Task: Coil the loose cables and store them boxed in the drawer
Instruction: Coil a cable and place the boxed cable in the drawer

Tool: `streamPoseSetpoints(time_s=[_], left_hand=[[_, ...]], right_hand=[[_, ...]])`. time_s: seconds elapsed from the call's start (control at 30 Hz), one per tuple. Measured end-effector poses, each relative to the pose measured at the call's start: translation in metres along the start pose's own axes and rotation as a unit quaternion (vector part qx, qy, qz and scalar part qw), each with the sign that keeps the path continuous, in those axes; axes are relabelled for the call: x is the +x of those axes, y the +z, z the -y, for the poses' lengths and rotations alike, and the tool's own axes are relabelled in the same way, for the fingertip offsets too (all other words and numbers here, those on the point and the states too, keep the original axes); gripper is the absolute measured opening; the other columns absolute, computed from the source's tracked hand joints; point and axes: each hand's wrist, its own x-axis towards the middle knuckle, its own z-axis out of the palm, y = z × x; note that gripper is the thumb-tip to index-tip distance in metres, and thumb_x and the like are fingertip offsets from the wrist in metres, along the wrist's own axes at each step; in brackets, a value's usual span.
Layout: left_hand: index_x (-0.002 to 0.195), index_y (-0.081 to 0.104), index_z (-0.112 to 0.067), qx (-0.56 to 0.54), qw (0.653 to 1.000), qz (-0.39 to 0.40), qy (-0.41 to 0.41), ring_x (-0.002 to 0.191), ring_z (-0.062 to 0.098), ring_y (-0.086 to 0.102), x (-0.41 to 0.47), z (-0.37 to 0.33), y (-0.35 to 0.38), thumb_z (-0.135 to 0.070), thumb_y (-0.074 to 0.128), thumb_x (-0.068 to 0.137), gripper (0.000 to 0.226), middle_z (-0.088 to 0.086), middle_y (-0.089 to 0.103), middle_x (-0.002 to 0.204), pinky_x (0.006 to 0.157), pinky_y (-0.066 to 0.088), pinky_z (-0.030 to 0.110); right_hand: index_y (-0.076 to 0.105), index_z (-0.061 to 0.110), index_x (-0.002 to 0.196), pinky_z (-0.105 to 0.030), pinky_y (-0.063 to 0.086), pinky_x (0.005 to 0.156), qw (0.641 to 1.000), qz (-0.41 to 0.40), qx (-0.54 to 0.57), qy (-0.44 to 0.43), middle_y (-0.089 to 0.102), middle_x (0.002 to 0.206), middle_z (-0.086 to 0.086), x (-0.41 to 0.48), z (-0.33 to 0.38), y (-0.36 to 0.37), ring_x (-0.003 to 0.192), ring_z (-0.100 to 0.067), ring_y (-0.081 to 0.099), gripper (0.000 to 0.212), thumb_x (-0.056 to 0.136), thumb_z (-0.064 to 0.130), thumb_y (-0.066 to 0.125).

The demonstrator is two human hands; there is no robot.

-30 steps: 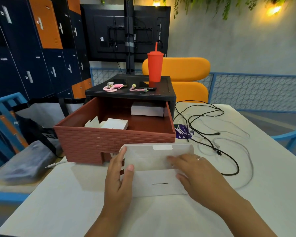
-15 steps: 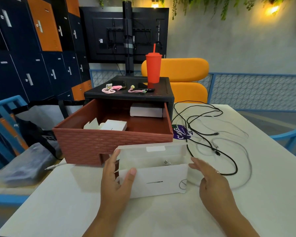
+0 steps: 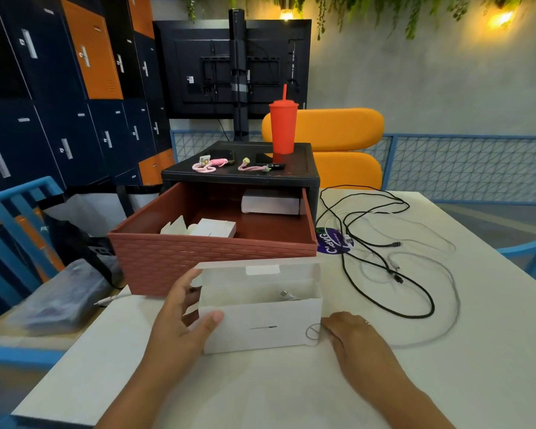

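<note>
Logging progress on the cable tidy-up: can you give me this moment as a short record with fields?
open box: white box, lid up, on the table in front of the drawer
in box: a boxed cable, one plug showing
left hand: grips the box's left end
right hand: flat on the table by the box's right end
drawer state: open, stored boxes inside
loose: black cable and white cable, uncoiled on the table

A box (image 3: 260, 326) stands on the table (image 3: 291, 391) just before a pulled-out drawer (image 3: 211, 258) containing smaller boxes (image 3: 217, 229), left hand (image 3: 180, 323) holding its left end, right hand (image 3: 353, 335) at its right end, cables (image 3: 384, 267) sprawled to the right.
</note>
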Motion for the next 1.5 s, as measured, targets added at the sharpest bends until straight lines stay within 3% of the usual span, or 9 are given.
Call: streamPoseSetpoints(time_s=[0.07,0.23,0.4,0.73,0.87,1.0,1.3,1.4,1.5], left_hand=[[0.122,0.041,-0.046,0.005,1.0,0.004,-0.013,0.107,0.013,0.057,0.003,-0.004,-0.006,-0.009,0.069,0.079,0.063,-0.007,0.059,0.117,0.084,0.052,0.032],[0.12,0.041,-0.039,0.028,0.999,-0.017,-0.008,0.092,-0.002,0.054,0.01,-0.021,-0.018,-0.004,0.067,0.079,0.059,-0.021,0.055,0.103,0.067,0.045,0.012],[0.115,0.041,-0.038,0.036,0.999,-0.032,0.005,0.086,-0.006,0.054,0.013,-0.032,-0.028,0.0,0.065,0.08,0.057,-0.028,0.054,0.096,0.067,0.045,0.012],[0.11,0.044,-0.041,0.028,1.0,0.013,0.003,0.088,-0.008,0.062,0.013,-0.028,-0.022,0.004,0.063,0.081,0.056,-0.03,0.065,0.091,0.066,0.05,0.008],[0.114,0.045,-0.033,0.013,1.0,0.026,0.009,0.083,-0.019,0.059,0.012,-0.03,-0.016,0.008,0.06,0.082,0.055,-0.023,0.061,0.097,0.064,0.049,0.005],[0.121,0.043,-0.029,0.001,1.0,0.028,0.005,0.093,-0.005,0.062,0.013,-0.024,-0.011,0.007,0.06,0.083,0.055,-0.016,0.062,0.106,0.074,0.052,0.01],[0.131,0.042,-0.028,0.081,0.997,0.0,-0.001,0.106,0.008,0.054,0.015,-0.007,-0.005,-0.003,0.068,0.081,0.062,-0.011,0.055,0.119,0.089,0.045,0.02],[0.132,0.043,-0.027,0.095,0.995,-0.005,0.008,0.11,0.014,0.054,0.017,-0.003,-0.004,-0.006,0.072,0.078,0.065,-0.006,0.055,0.126,0.098,0.047,0.037],[0.133,0.043,-0.024,0.113,0.993,-0.019,0.013,0.11,0.014,0.052,0.017,-0.001,-0.002,-0.007,0.074,0.076,0.066,-0.007,0.049,0.129,0.095,0.047,0.031]], right_hand=[[0.068,0.018,0.097,-0.018,0.033,0.062,1.0,-0.015,-0.003,-0.019,0.056,0.085,0.005,-0.001,0.003,0.0,0.074,-0.017,0.052,0.023,0.081,0.002,0.063],[0.062,0.026,0.11,-0.012,0.031,0.072,0.999,0.008,0.041,-0.017,0.04,0.082,0.02,-0.014,0.0,-0.005,0.084,-0.007,0.042,0.022,0.095,0.022,0.046],[0.054,0.042,0.07,-0.014,0.034,0.079,0.994,0.057,0.081,-0.044,0.047,0.079,0.026,-0.03,-0.005,-0.007,0.079,0.003,0.044,0.027,0.083,0.024,0.039],[0.046,0.045,0.092,-0.013,0.029,0.076,0.99,0.066,0.088,-0.084,0.048,0.086,0.036,-0.042,-0.007,-0.006,0.083,0.006,0.04,0.031,0.083,0.015,0.051],[0.061,0.034,0.087,-0.013,0.027,0.078,0.984,0.09,0.118,-0.099,0.045,0.086,0.035,-0.045,0.013,-0.006,0.086,0.011,0.036,0.018,0.081,0.034,0.044],[0.062,0.035,0.106,-0.009,0.024,0.083,0.983,0.089,0.097,-0.126,0.04,0.091,0.028,-0.039,0.037,0.005,0.084,0.011,0.03,0.054,0.07,0.062,0.032],[0.064,0.029,0.095,-0.005,0.025,0.078,0.97,0.121,0.118,-0.176,0.058,0.104,0.007,-0.033,0.047,0.006,0.086,-0.002,0.035,0.046,0.074,0.05,0.028],[0.052,0.035,0.097,-0.008,0.028,0.08,0.972,0.115,0.143,-0.149,0.051,0.091,0.023,-0.034,0.044,0.003,0.082,0.006,0.037,0.021,0.081,0.031,0.04],[0.045,0.044,0.091,-0.008,0.031,0.076,0.972,0.073,0.197,-0.105,0.05,0.088,0.033,-0.036,0.039,-0.005,0.085,0.008,0.044,0.025,0.079,0.022,0.043]])
